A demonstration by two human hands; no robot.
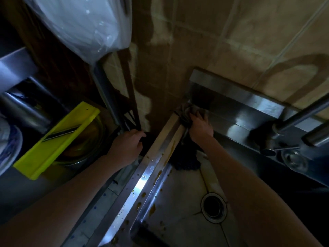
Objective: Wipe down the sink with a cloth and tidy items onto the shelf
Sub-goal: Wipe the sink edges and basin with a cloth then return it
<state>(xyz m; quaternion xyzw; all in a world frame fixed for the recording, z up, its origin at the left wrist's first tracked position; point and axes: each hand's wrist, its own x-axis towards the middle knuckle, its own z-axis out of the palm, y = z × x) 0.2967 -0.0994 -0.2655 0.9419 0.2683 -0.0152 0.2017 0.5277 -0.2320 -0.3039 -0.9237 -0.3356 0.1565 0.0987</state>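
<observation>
The right hand [200, 127] presses a bunched grey cloth [188, 111] into the steel sink's [154, 168] far left corner, fingers closed on it, while the left hand [127, 147] curls around something dark, unidentifiable, beside the rim.

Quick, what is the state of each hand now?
Left hand: curled around something dark beside the shelf's metal post; cannot tell what.
Right hand: closed on the crumpled grey cloth at the steel sink's corner.

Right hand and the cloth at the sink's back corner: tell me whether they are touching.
Touching. The head view shows the right hand pressed onto the bunched cloth, fingers curled over it, at the sink's corner.
</observation>
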